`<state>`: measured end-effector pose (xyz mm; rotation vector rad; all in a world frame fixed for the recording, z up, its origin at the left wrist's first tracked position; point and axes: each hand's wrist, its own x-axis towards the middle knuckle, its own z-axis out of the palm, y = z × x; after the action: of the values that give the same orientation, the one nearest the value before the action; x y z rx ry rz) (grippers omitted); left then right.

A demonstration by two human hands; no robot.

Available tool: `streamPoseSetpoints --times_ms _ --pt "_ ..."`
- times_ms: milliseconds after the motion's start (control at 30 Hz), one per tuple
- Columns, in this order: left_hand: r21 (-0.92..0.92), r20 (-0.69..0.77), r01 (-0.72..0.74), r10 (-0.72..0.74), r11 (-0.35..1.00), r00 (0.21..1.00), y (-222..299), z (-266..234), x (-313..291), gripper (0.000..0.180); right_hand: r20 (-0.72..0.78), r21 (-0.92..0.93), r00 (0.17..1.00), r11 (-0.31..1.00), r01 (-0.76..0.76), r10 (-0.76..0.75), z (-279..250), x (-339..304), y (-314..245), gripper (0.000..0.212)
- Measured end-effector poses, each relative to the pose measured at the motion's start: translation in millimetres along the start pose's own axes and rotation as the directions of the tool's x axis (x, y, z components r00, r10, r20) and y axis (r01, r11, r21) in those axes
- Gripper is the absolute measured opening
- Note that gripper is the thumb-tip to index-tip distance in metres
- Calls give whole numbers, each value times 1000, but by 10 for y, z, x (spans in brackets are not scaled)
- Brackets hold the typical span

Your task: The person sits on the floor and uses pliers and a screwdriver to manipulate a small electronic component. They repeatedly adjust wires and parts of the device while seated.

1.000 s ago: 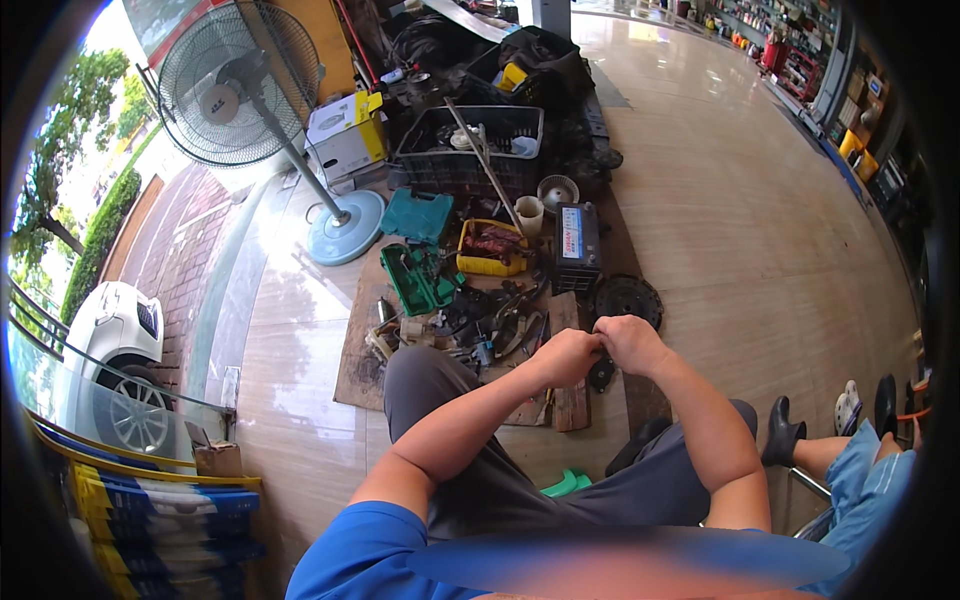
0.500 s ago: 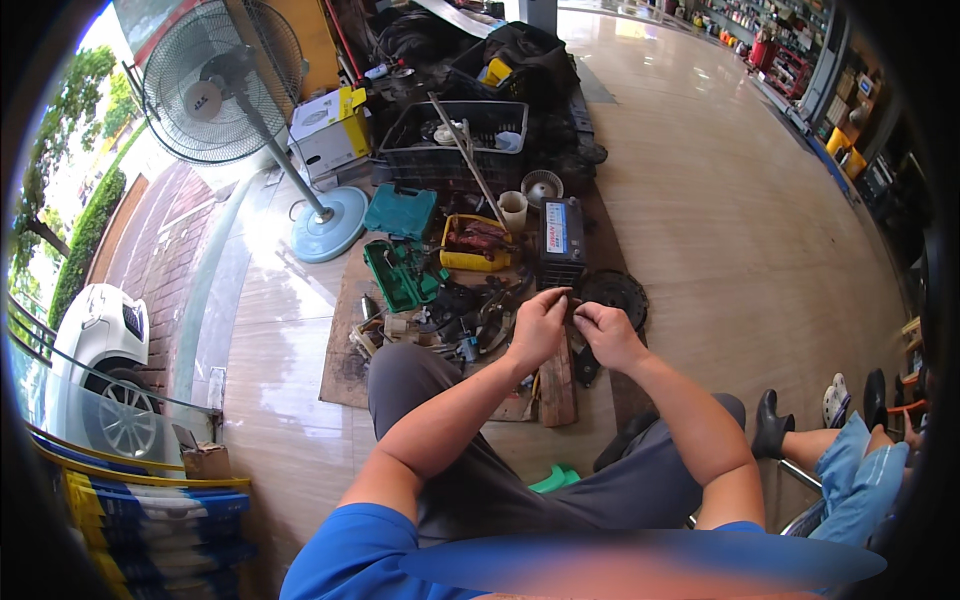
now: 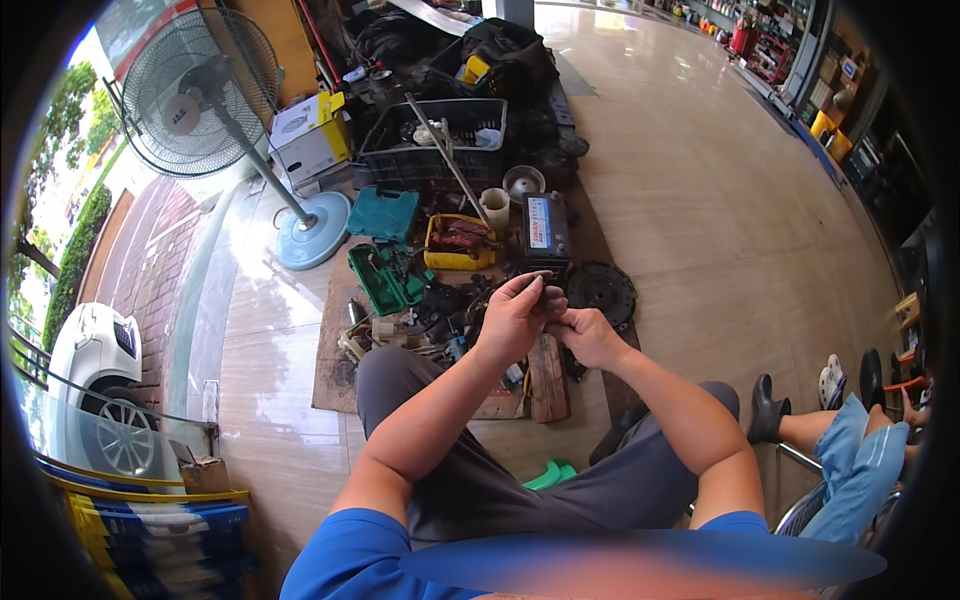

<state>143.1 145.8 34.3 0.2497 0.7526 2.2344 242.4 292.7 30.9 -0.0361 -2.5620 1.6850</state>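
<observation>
hands at work over a cluttered floor: my left hand (image 3: 515, 318) and my right hand (image 3: 590, 338) meet in front of my knees, both pinching a small dark part (image 3: 548, 295) between the fingertips. the left hand's fingers curl over it from above, the right hand's close on it from the lower right; what kind of part it is i cannot tell, it is too small and mostly covered. i sit low, grey trousers below the forearms, blue sleeves at the bottom edge.

just beyond the hands stands a black battery (image 3: 546, 228) with a white and blue label, upright on a brown mat (image 3: 335, 375). to its right lies a dark round disc (image 3: 601, 291), flat on the mat. left of the battery sits a yellow tray (image 3: 458, 243) holding dark red pieces, and further left an open green tool case (image 3: 388, 277) and a shut teal case (image 3: 383, 213). a white cup (image 3: 495, 206) stands between the tray and a black crate (image 3: 433, 143) full of odd pieces. a wooden block (image 3: 547, 378) lies under my wrists, touching the tangle of dark tools beside it.

a grey pedestal fan (image 3: 195, 95) rises at the left on a round pale blue base, with a white and yellow box (image 3: 310, 135) just beside it. a white car (image 3: 92, 380) is parked outside, at the far left. at the right edge another person's legs (image 3: 845, 440) in blue show, with a black boot, well apart from my hands.
</observation>
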Motion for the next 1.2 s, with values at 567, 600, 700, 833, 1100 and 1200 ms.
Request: streamPoseSetpoints --times_ms 567,600,700,833,1100,1200 --pt "978 94 -19 -356 207 930 38 109 -133 23 128 -548 991 829 108 -45 -411 -5 -188 18" --pt "982 78 -16 -329 188 941 23 124 -144 24 113 -549 992 829 107 -54 -396 -9 -195 18" --pt "991 98 -77 -209 106 973 -33 90 -122 26 60 -521 996 849 89 -68 -361 -22 -207 19" --pt "991 62 -60 -16 122 998 -120 -14 -62 25 -21 -410 999 912 23 -34 -332 -20 -213 19" --pt "377 -96 57 -22 924 995 -156 -131 49 27 -52 -186 999 982 1 -11 -158 -32 -212 15" --pt "66 -98 0 6 998 995 -92 -36 22 26 -18 -151 1000 988 -15 12 -89 -52 -199 14"
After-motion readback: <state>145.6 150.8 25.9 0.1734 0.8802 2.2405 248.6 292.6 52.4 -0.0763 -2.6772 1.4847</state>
